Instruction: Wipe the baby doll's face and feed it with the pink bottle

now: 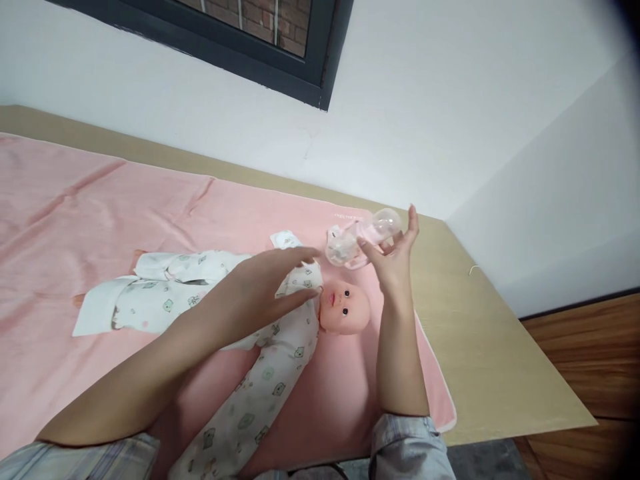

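My right hand [393,257] is closed around a clear baby bottle [383,223], tilted above the far right corner of the pink mat. The end toward the left has a see-through cap. Over the chest of a baby doll [345,310] hovers my left hand [280,280], thumb and fingers apart with nothing between them. Face up, the doll wears white printed clothes [280,380], with its head to the right and its legs to the left. My left forearm hides part of its body. Whether my left fingertips touch the doll's collar, I cannot tell.
The pink mat [100,207] is wrinkled on the left and covers most of a tan tabletop [480,347]. A small pink-and-white item [357,257] lies partly hidden behind the bottle. White walls and a dark-framed window [320,73] border the table's far side.
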Available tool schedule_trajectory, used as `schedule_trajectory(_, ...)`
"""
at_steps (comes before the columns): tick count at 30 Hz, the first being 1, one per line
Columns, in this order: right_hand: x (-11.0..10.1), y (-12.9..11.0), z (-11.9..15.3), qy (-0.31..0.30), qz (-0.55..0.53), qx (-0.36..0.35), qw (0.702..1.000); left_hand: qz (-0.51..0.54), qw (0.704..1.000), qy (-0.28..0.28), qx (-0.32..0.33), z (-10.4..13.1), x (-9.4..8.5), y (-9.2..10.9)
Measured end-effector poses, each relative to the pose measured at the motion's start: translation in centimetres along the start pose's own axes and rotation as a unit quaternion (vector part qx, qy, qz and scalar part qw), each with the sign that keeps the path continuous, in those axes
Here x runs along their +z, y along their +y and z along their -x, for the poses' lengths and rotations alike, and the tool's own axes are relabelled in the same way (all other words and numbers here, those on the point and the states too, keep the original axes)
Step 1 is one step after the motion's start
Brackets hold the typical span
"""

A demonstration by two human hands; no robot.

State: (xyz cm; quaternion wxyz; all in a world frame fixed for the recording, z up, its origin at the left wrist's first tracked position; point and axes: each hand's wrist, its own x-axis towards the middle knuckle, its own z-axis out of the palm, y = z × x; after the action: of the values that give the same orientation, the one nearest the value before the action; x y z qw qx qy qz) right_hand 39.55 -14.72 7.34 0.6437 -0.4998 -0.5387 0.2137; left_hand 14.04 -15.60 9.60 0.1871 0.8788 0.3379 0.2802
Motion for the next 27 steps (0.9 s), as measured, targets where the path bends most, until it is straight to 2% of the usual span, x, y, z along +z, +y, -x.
schedule_trajectory(3,-3.2,2.4,-1.7,0.048,0.051,0.031,0.997,0.050,0.992,-0.107,0.045,0.5,-0.8,0.3)
schedule_trajectory(6,-5.6,5.1,-2.5,0.097,0.137,0.059,0.984,0.086,0.959,-0.224,0.149,0.9,-1.2,0.7)
schedule_trajectory(9,-6.8,7.9,-2.9,0.123,0.206,0.075,0.968,0.069,0.916,-0.323,0.228,1.5,-1.2,1.0)
schedule_trajectory(11,-7.1,9.7,-3.1,0.127,0.231,0.070,0.962,0.039,0.898,-0.366,0.241,2.0,-1.2,1.3)
schedule_trajectory(13,-7.2,11.2,-3.2,0.130,0.253,0.050,0.957,0.021,0.892,-0.384,0.239,2.4,-1.2,1.4)
schedule_trajectory(19,-6.9,14.2,-3.2,0.120,0.297,-0.004,0.947,0.017,0.901,-0.369,0.226,2.8,-1.0,1.4)
schedule_trajectory(27,-6.7,15.5,-2.9,0.123,0.277,0.028,0.953,0.007,0.899,-0.344,0.272,2.5,-0.5,1.5)
